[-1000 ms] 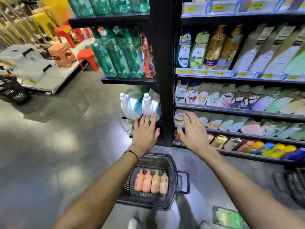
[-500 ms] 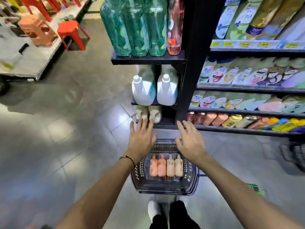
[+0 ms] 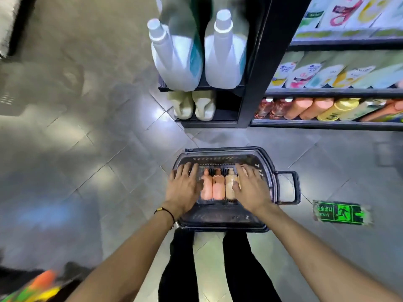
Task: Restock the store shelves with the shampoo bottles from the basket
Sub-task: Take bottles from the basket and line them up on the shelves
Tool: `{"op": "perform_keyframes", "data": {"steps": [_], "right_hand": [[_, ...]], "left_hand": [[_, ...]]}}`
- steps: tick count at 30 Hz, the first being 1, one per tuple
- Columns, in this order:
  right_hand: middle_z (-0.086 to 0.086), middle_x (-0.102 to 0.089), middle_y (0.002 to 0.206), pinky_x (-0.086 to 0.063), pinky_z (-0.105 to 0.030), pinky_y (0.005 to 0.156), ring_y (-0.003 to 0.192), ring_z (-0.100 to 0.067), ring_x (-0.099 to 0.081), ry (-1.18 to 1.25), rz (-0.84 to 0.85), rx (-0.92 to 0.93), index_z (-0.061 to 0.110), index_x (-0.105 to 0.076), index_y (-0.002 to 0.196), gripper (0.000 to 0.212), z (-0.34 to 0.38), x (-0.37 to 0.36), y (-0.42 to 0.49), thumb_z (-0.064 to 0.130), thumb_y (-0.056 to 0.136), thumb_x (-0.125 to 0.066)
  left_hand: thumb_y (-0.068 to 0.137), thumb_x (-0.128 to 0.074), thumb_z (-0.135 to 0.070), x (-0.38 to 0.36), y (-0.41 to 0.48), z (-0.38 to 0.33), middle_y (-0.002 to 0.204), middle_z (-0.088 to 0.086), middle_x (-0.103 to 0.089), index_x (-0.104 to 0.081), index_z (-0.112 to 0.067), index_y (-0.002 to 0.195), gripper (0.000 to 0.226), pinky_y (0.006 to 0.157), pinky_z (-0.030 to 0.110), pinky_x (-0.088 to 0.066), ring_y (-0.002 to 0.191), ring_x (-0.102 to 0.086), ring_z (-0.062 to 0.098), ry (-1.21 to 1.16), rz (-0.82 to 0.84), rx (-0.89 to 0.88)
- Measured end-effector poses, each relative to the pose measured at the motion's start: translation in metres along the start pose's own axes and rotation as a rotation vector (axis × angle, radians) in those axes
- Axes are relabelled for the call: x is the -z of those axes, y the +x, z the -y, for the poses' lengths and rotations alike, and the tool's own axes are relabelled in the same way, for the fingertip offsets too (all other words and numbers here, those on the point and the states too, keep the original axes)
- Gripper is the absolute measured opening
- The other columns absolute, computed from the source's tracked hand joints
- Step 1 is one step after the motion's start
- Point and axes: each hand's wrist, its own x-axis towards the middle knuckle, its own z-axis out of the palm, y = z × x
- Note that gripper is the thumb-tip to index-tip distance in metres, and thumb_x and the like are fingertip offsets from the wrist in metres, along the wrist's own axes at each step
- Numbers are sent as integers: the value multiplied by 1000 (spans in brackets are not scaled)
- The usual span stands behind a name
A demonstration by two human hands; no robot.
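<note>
The shelves (image 3: 327, 125) stand beyond the black basket (image 3: 220, 150) on the floor. The left hand (image 3: 183, 188) and right hand (image 3: 250, 188) are flat over the basket, fingers extended, holding nothing. The shampoo bottles (image 3: 212, 186) lie side by side inside it, between both hands.

holding both bare forearms (image 3: 130, 253) stretched forward | holding bare left hand (image 3: 184, 188) flat, palm down | holding bare right hand (image 3: 250, 189) flat, fingers straight

The grey tiled floor (image 3: 87, 149) carries a black basket (image 3: 222, 226) at centre, a green exit sign (image 3: 341, 213) at lower right, and shelves (image 3: 327, 125) at upper right.
</note>
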Motion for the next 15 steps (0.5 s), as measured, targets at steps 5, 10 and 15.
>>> {"op": "perform_keyframes", "data": {"steps": [5, 10, 15], "right_hand": [[-12, -31, 162, -41, -52, 112, 145, -35, -33, -6, 61, -85, 17, -26, 158, 64, -22, -82, 41, 30, 99, -50], [-8, -35, 159, -44, -49, 107, 141, -30, -35, -73, 117, -103, 17, -26, 158, 65, -42, -181, 88, 34, 99, -49], [-5, -37, 156, -44, -46, 106, 139, -27, -38, -104, 170, -95, 18, -25, 158, 67, -63, -285, 135, 35, 98, -48]], "left_hand": [[103, -40, -43, -101, 45, 29, 148, 13, -43, -35, -13, 150, 56, 110, 50, -38, 135, -43, 35, -67, 143, 41], [98, -54, -34, -214, 102, 51, 140, 21, -48, -39, -7, 144, 56, 103, 51, -44, 128, -48, 42, -276, 211, 167], [89, -74, -18, -332, 166, 57, 113, 7, -67, -51, -10, 122, 41, 83, 18, -51, 109, -63, 29, -851, 192, 570]]}}
